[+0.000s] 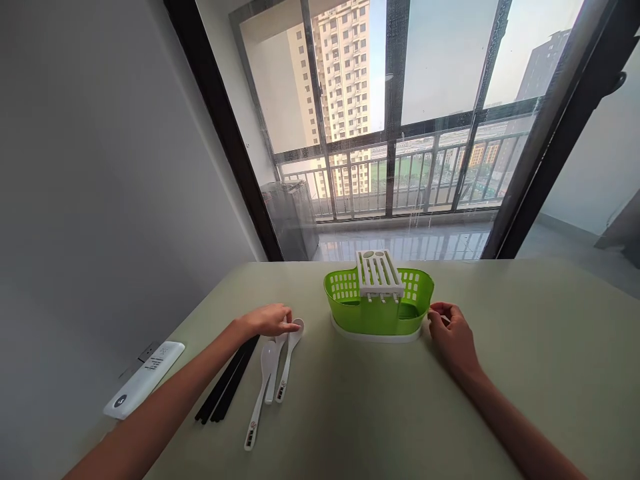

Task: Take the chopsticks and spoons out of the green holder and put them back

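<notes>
Now left hand (270,320) pinches a white spoon (289,353); right hand (450,333), loosely curled, touches the green basket (375,313).

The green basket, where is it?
In the head view the green basket stands on the table, middle to far side, in front of the window. The right hand is beside it; white spoons lie to its left.

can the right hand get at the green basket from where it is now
Probably yes. The right hand rests on the table right beside the green basket, fingertips at its right wall, with nothing between them. Whether they actually touch it is hard to tell.
</notes>
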